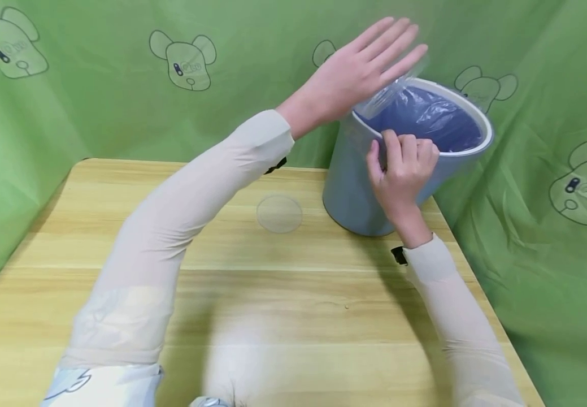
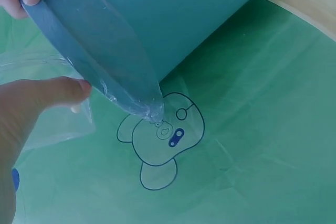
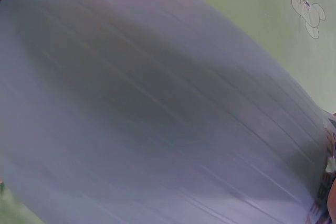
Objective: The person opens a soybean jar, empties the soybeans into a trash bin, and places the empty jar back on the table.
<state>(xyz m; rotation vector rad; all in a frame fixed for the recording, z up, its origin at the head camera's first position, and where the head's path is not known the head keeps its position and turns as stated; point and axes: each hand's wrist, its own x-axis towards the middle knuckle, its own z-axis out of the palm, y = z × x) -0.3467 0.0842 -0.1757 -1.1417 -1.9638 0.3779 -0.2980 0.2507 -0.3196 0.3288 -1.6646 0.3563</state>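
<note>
A grey-blue trash bin (image 1: 356, 186) with a white rim stands at the table's back right. A clear plastic bag (image 1: 438, 110) lines it, and the bag's loose edge (image 2: 131, 98) hangs over the outside of the rim. My left hand (image 1: 361, 70) is stretched over the bin's left side with straight fingers, touching raised clear plastic. In the left wrist view its thumb lies in front of that plastic, and its other fingers are hidden. With fingers curled over the near rim, my right hand (image 1: 405, 164) grips the bin. The bin's ribbed wall (image 3: 168, 108) fills most of the right wrist view.
A faint, clear round disc (image 1: 279, 213) lies on the wooden table (image 1: 252, 271) left of the bin. Green cloth (image 1: 252, 113) with printed bear heads surrounds the table at the back and both sides, close behind the bin.
</note>
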